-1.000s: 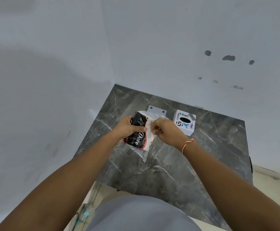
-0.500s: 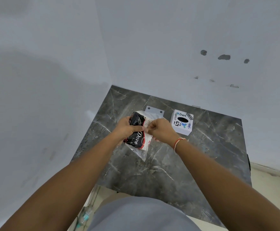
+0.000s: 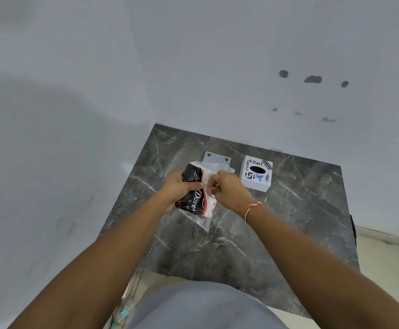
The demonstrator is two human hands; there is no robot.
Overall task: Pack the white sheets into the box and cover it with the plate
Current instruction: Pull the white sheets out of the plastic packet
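Note:
A black, red and white tissue pack (image 3: 195, 201) in clear plastic wrap is held above the dark marble table (image 3: 288, 222). My left hand (image 3: 178, 187) grips the pack from its left side. My right hand (image 3: 228, 188) pinches the wrap or a white sheet at the pack's top; which one I cannot tell. A white box (image 3: 256, 173) with stickers and a dark oval slot stands to the right of my hands. Behind the pack lies a flat white plate (image 3: 216, 158) with two holes, partly hidden by the wrap.
Pale walls close the table in at the back and the left. The table's near edge runs just ahead of my body. A plastic bottle (image 3: 122, 314) lies on the floor at the lower left.
Both hands stay on the pack in nearly the same place. My right hand's fingers have shifted slightly at the pack's top. The box and plate have not moved.

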